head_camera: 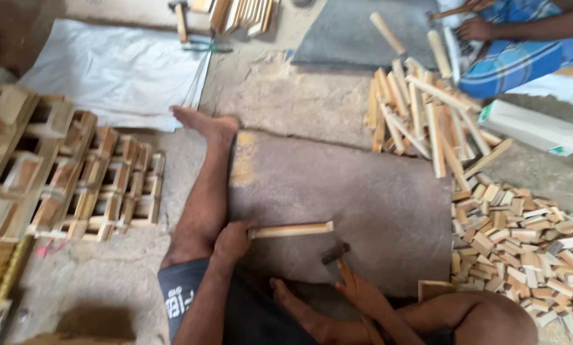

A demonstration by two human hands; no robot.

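Left hand (232,241) closes its fingers around 1 end of a pale wooden strip (291,230), which lies flat near the front left corner of a dark grey mat (363,191) spread on the concrete floor (286,96). Right hand (362,292) grips the wooden handle of a hammer (339,259); its dark metal head rests low over the mat's front edge, just right of the strip's free end and apart from it. The person sits on the floor with the left leg stretched along the mat's left edge. Off the mat's back right corner lies a loose heap of long sticks (420,115), and beside its right edge a pile of short wooden blocks (523,243). Stacked wooden frames (75,179) stand well left of the leg. Another person (523,45) sits at the far right.
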